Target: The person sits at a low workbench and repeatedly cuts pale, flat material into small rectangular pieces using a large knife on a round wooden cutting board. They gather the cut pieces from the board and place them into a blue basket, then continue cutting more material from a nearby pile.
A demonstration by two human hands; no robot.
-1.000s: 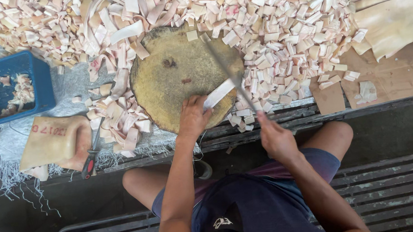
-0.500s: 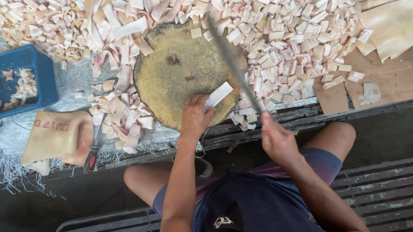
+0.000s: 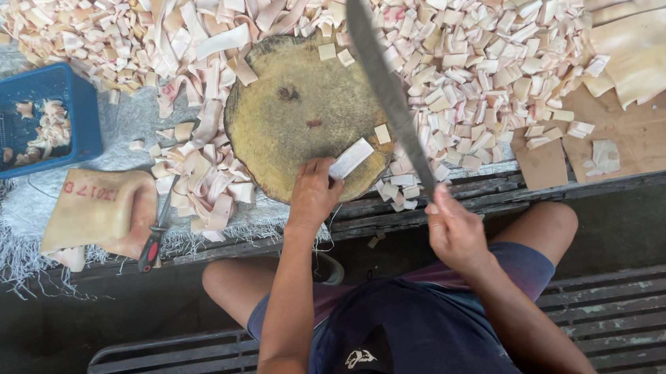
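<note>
Far left of the block, a blue basket (image 3: 85,111) holds a few pale cut pieces. Below it lies a tan slab (image 3: 97,209) with red marks. A red-handled tool (image 3: 151,245) lies between the slab and the block, and loose long strips (image 3: 206,181) are heaped against the block's left edge.

The round wooden block (image 3: 289,127) itself is nearly bare. The left hand (image 3: 314,196) rests on its near edge, fingers together and pressed down on one end of a short white strip (image 3: 350,159), which lies flat near the block's lower right rim.

The change is in the blade (image 3: 385,88). A second ago it lay low across the block's right side, close over the strip. Now it is swung up and stands high, its tip reaching over the far rim. The right hand (image 3: 451,229), clamped around the handle, has drawn back off the block's near-right edge. With the blade lifted, the strip is whole and the work is mid-stroke, between cuts.

The left fingers sit just beside the strip's free end, close to the line under the blade. One small cut piece (image 3: 382,133) lies beside the strip.

Right of the block, a deep pile of cut squares (image 3: 488,48) crowds up to its rim. Further right lie wide uncut sheets (image 3: 646,43) on brown cardboard (image 3: 646,139).
</note>
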